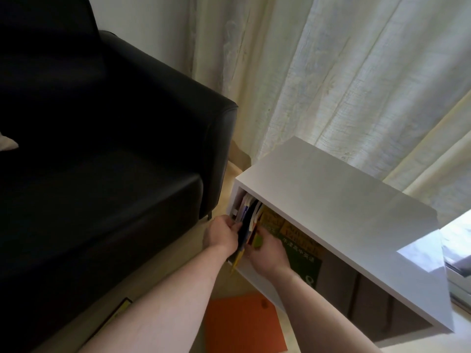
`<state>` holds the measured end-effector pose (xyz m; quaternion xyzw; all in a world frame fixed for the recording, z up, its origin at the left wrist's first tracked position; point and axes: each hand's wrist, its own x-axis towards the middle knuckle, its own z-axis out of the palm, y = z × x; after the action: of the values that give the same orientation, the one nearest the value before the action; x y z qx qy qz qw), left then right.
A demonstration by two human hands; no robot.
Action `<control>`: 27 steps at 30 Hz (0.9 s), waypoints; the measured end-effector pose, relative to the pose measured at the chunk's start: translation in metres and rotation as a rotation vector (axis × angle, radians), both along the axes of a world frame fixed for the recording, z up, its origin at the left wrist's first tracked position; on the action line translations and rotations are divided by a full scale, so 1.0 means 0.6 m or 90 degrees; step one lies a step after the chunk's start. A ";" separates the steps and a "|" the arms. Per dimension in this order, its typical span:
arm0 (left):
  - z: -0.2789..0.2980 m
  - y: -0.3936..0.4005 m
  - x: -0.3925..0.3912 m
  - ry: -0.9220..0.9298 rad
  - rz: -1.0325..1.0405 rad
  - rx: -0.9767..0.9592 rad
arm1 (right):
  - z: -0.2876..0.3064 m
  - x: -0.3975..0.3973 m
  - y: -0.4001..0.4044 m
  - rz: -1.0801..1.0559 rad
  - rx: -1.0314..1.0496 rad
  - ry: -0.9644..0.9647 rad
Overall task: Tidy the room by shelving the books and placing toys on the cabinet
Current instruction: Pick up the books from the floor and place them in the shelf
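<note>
Now both hands' fingers (235,226) curled around upright books (246,222) inside cabinet (331,189).

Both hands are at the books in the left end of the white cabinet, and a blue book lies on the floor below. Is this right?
Not quite: the book on the floor is orange, not blue, as the head view shows. The rest holds: the left hand and right hand are at the books in the left end of the white cabinet.

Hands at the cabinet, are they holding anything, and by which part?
Left hand grips the books in the cabinet by their outer edges. Right hand holds a small green object; its grip point is unclear.
</note>
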<state>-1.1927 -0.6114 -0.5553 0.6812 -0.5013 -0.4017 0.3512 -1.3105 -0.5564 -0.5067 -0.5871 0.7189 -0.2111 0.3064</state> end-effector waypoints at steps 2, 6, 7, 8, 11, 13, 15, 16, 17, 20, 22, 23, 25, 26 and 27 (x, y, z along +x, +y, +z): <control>0.005 -0.007 0.003 -0.023 -0.005 0.014 | -0.001 -0.001 0.001 0.011 0.002 0.000; 0.015 -0.007 0.018 -0.124 -0.029 0.031 | -0.012 -0.007 -0.009 0.035 0.025 0.012; 0.018 -0.001 0.022 -0.164 -0.040 0.027 | -0.016 -0.008 -0.012 0.042 0.029 0.011; 0.022 0.006 0.027 -0.192 -0.049 0.018 | -0.018 -0.008 -0.014 0.049 0.036 0.009; 0.041 0.022 0.034 -0.220 -0.081 -0.029 | -0.020 -0.008 -0.019 0.050 0.057 -0.021; 0.055 0.027 0.033 -0.249 -0.085 -0.071 | -0.022 -0.013 -0.023 0.045 0.070 -0.032; 0.061 0.029 0.027 -0.299 -0.087 -0.098 | -0.024 -0.021 -0.028 0.042 0.068 -0.022; 0.061 0.031 0.024 -0.323 -0.093 -0.106 | -0.025 -0.025 -0.032 0.041 0.063 -0.019; 0.059 0.034 0.021 -0.336 -0.102 -0.113 | -0.028 -0.029 -0.035 0.032 0.058 -0.023; 0.047 0.036 0.017 -0.308 -0.108 -0.123 | -0.050 -0.042 -0.045 -0.019 0.045 -0.039; 0.033 0.028 0.017 -0.283 -0.094 -0.133 | -0.087 -0.052 -0.061 -0.066 0.058 0.014; 0.034 0.029 0.016 -0.280 -0.092 -0.145 | -0.101 -0.060 -0.065 -0.097 0.071 0.041; 0.029 0.028 0.014 -0.289 -0.094 -0.161 | -0.125 -0.064 -0.069 -0.131 0.083 0.073; 0.024 0.025 0.013 -0.297 -0.096 -0.167 | -0.132 -0.059 -0.072 -0.123 0.064 0.082; 0.022 0.023 0.011 -0.298 -0.099 -0.170 | -0.135 -0.053 -0.071 -0.110 0.026 0.077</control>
<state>-1.1862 -0.5975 -0.5418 0.6626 -0.6679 -0.1898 0.2808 -1.3421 -0.5990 -0.5880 -0.5281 0.7884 -0.1858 0.2550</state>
